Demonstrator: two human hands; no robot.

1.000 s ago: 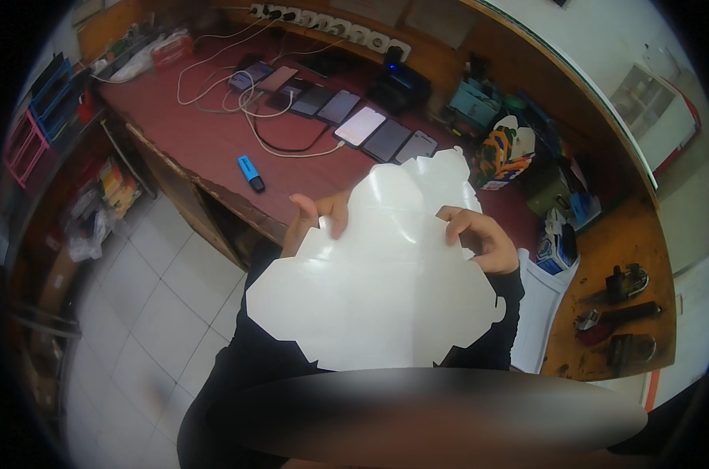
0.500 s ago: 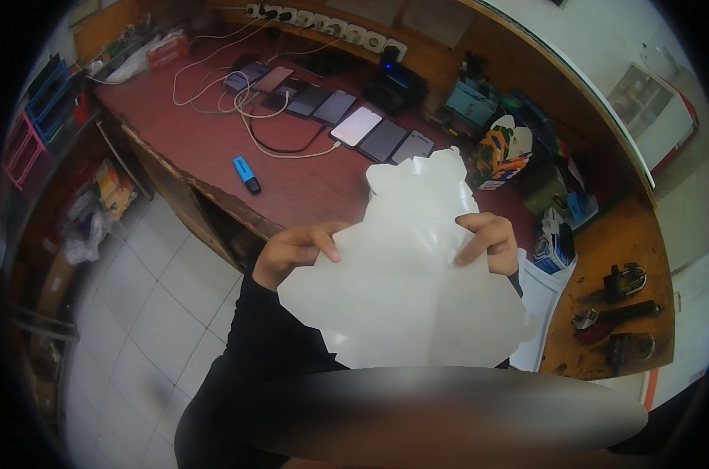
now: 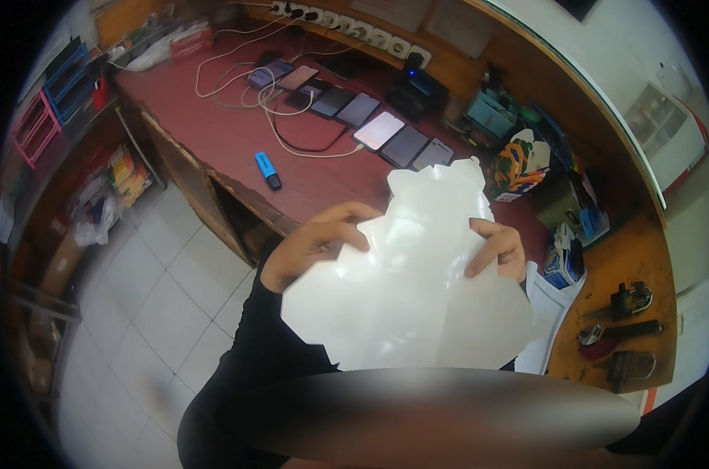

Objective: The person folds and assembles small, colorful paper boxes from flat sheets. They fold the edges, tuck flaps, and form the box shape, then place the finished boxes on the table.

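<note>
A large glossy white sheet with an irregular cut outline [image 3: 413, 297] is held up in front of me, its narrow scalloped end pointing toward the desk. My left hand [image 3: 315, 241] grips its left edge, thumb on the near face and the other fingers partly behind it. On the opposite edge, my right hand [image 3: 498, 250] pinches the sheet the same way. Faint creases and bright reflections run across its surface. Its far face is hidden from me, and a blurred patch covers the lower part of the view.
On the red desk [image 3: 222, 109] lie a blue highlighter [image 3: 268, 170] and a row of phones [image 3: 359, 110] with white cables. Behind them runs a line of sockets [image 3: 360, 30]. Padlocks [image 3: 630, 367] and an adjustable wrench [image 3: 620, 331] rest on the wooden ledge at right.
My left hand has slid up and inward along the sheet's edge, and the sheet bends more between my hands. The whole view has shifted slightly, moving the desk right and down.
</note>
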